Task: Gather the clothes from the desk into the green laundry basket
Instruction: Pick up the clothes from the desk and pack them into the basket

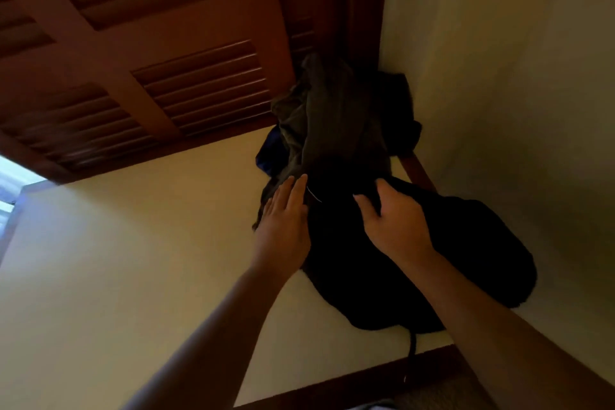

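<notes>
A heap of dark clothes lies on the cream desk top at its far right corner. A black garment makes up the near part of the heap. An olive-green garment is piled behind it, and a bit of blue cloth shows at the left. My left hand lies flat against the left side of the heap, fingers straight and together. My right hand rests on top of the black garment with its fingers curled into the cloth. No green laundry basket is in view.
A brown louvred wooden door or shutter stands behind the desk. A pale wall runs along the right side. A dark wooden edge borders the desk at the front, and a black cord hangs over it. Bright window light shows at far left.
</notes>
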Demonstrator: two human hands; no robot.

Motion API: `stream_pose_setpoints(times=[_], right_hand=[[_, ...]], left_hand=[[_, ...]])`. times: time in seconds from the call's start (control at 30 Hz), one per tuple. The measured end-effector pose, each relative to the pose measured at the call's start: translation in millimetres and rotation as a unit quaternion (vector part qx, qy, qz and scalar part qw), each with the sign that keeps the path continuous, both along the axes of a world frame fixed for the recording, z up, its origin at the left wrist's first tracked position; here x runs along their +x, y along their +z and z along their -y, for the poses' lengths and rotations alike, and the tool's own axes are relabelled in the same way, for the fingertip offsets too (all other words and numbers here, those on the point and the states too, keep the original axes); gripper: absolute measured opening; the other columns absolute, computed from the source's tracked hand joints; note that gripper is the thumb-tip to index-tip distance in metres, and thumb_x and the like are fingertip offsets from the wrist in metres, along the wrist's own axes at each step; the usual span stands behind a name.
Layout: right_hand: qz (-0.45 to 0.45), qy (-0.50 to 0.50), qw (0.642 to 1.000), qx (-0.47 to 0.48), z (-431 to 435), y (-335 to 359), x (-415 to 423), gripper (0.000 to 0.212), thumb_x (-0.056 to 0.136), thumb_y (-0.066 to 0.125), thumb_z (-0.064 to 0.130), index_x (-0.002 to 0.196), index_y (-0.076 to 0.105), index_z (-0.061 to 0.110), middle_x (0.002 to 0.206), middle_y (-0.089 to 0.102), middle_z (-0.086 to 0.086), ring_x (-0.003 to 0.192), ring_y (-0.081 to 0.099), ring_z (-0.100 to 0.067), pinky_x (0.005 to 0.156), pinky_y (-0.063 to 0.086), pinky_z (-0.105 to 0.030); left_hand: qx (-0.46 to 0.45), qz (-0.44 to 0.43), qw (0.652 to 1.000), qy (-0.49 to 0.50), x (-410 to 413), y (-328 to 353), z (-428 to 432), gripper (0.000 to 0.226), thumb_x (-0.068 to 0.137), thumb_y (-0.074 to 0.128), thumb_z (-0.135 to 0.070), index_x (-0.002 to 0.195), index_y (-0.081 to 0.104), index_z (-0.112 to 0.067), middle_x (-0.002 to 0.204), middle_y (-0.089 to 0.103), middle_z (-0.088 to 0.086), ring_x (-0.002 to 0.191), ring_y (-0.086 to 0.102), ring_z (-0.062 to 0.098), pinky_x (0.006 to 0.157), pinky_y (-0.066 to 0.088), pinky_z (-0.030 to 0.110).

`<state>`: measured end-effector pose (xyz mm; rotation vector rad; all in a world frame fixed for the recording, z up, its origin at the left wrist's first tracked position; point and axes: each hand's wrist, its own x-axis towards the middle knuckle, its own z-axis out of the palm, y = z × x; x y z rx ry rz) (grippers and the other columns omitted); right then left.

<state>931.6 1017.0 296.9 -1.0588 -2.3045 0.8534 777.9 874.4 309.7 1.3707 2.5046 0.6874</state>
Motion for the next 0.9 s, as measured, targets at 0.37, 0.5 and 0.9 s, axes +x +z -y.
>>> stream_pose_setpoints(times=[0.37, 0.5, 0.9], right_hand=[[0.410, 0.107, 0.899, -0.114, -44.0, -33.5, 62.0, 0.146, 0.040, 0.061, 0.102, 0.140, -0.036, 0.061, 0.166, -0.031, 0.002, 0.150, -0.024, -0.048, 0.098, -0.006, -0.091], [0.412, 0.119, 0.901, -0.068, -34.0, -47.6, 60.6, 0.124, 0.062, 0.063, 0.088, 0.153, -0.014, 0.055, 0.169, 0.009, -0.002, 0.151, 0.011, -0.046, 0.105, 0.010, -0.087], [0.036, 0.014, 0.996, 0.076, -45.3, -14.7, 25.7, 0.073, 0.079, 0.062, 0.070, 0.143, 0.046, 0.040, 0.135, 0.058, -0.001, 0.119, 0.057, -0.035, 0.094, 0.047, -0.063]], left_hand=[[0.013, 0.042, 0.998, -0.051, 31.7, -3.4, -67.3, 0.052, 0.112, 0.025, -0.033, 0.163, 0.020, -0.027, 0.170, 0.020, -0.001, 0.159, 0.010, 0.016, 0.129, 0.010, 0.049], [-0.016, 0.029, 0.998, -0.056, 20.3, -15.8, -67.8, 0.055, 0.110, 0.021, -0.039, 0.163, 0.018, -0.027, 0.171, 0.018, -0.001, 0.159, 0.005, 0.014, 0.129, 0.000, 0.049], [0.113, 0.096, 0.986, 0.081, -45.7, -18.2, -88.0, 0.054, 0.109, 0.034, -0.053, 0.158, 0.030, -0.030, 0.163, 0.035, 0.001, 0.151, 0.032, 0.023, 0.119, 0.033, 0.056]])
